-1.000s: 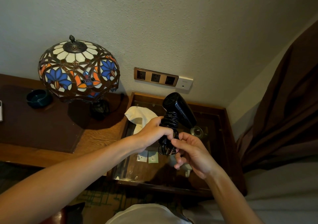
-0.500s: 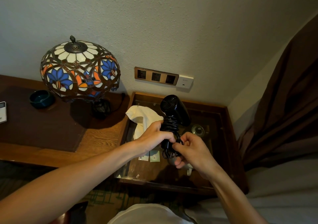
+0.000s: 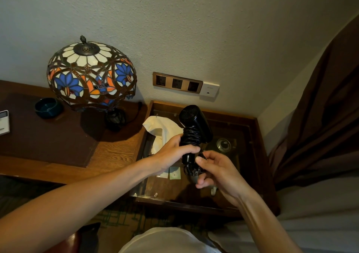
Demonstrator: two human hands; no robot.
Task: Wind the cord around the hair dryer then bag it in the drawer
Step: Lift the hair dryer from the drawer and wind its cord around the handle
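Note:
A black hair dryer [image 3: 195, 121] is held upright over the glass-topped side table [image 3: 250, 136], its rear grille facing the wall. Its black cord [image 3: 191, 136] is coiled tightly around the handle. My left hand [image 3: 172, 153] is wrapped around the handle over the lower coils. My right hand [image 3: 217, 170] pinches the cord's loose end with the plug [image 3: 196, 172] just below the handle. A cream cloth bag [image 3: 162, 129] lies crumpled on the table behind my left hand. No drawer front can be made out.
A stained-glass lamp [image 3: 91, 76] stands on the wooden desk [image 3: 116, 149] to the left, with a dark green bowl [image 3: 47, 107] and a white device [image 3: 3, 122] beyond it. Wall sockets [image 3: 177, 82] sit above the table. A brown curtain [image 3: 320, 120] hangs at right.
The dryer has tipped a little more upright. My right hand has drawn the plug end down and slightly away from the handle; my left hand keeps its grip.

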